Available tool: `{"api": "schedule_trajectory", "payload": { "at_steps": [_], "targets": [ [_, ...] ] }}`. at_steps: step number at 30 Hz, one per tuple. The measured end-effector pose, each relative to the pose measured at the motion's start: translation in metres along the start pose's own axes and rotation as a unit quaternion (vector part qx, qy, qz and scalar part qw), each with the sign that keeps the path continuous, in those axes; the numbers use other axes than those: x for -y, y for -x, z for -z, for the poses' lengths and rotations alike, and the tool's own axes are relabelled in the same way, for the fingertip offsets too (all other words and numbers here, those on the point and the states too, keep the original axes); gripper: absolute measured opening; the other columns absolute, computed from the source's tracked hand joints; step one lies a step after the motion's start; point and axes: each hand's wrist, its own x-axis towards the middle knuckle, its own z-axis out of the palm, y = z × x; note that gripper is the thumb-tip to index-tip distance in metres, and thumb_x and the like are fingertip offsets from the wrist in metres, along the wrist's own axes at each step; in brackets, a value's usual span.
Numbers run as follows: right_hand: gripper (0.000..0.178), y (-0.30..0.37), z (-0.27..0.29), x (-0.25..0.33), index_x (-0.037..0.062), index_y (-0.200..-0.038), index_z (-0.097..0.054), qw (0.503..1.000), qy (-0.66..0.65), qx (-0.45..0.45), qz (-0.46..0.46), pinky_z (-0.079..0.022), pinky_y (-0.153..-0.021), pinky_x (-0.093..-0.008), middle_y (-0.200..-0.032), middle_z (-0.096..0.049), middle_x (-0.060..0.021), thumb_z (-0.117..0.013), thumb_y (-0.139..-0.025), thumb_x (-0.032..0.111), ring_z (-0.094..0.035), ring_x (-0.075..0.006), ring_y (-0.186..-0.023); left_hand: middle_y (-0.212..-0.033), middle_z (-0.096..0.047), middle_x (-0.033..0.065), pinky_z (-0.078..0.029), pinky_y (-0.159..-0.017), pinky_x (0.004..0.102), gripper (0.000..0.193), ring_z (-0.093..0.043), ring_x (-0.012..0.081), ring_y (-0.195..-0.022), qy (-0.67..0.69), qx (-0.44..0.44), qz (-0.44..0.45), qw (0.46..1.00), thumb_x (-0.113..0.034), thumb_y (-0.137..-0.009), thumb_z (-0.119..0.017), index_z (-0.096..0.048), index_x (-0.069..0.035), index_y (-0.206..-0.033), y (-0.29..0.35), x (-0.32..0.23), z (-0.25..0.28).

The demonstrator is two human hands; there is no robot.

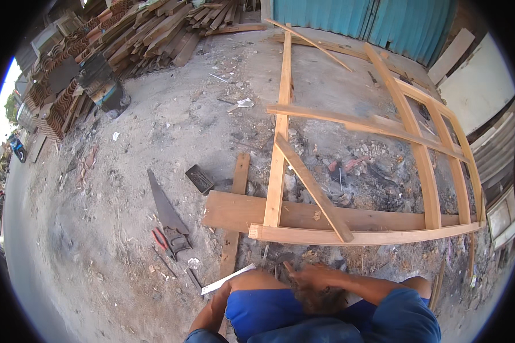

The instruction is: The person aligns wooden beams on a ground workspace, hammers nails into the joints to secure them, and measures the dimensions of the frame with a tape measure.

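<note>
My right hand [313, 276] is closed in front of my knees, just short of the wooden frame. A small reddish-brown end shows at its fingers, too small to name. My left forearm [216, 306] reaches down beside my left knee; the hand and its fingers are hidden there. Close to that knee lies a try square, its pale blade [226, 280] slanting and its dark stock [193, 278] to the left. The light timber frame's near rail [372, 237] runs across in front of me. A loose wooden strip [313, 187] rests diagonally over the frame's left corner.
Left of the frame lie a handsaw [165, 200], red-handled pliers [161, 238] and a black tray [199, 179]. Brown planks [234, 211] cross under the frame's corner. Stacked timber [154, 40], roof tiles [51, 111] and a bucket [106, 86] stand far left. Debris litters the ground.
</note>
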Motion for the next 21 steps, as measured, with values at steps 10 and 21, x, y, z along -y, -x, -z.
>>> {"api": "schedule_trajectory", "payload": {
  "at_steps": [10,21],
  "targets": [
    [0.099,0.049,0.173,0.104,0.0053,-0.159,-0.008,0.960,0.107,-0.258,0.016,-0.032,-0.118,-0.0515,-0.151,-0.032,-0.0332,-0.061,-0.094,0.057,-0.035,-0.0449,-0.143,-0.131,-0.054,0.0139,-0.049,-0.102,0.0361,0.046,-0.056,0.0212,-0.121,0.154,0.129,-0.242,0.949,-0.028,-0.108,-0.047,-0.034,-0.002,-0.144,-0.025,-0.240,-0.030],
    [0.101,0.111,0.180,-0.032,-0.0066,-0.154,-0.020,0.910,-0.181,-0.332,0.172,-0.045,-0.104,-0.0453,-0.131,-0.055,-0.0353,-0.063,-0.092,0.059,-0.058,-0.0406,-0.123,-0.108,-0.063,0.0119,-0.051,-0.084,0.0323,0.054,-0.060,0.0150,-0.098,-0.131,0.149,-0.256,0.946,-0.013,-0.102,-0.059,-0.028,-0.002,-0.145,-0.031,-0.300,-0.112]
  ]
}}
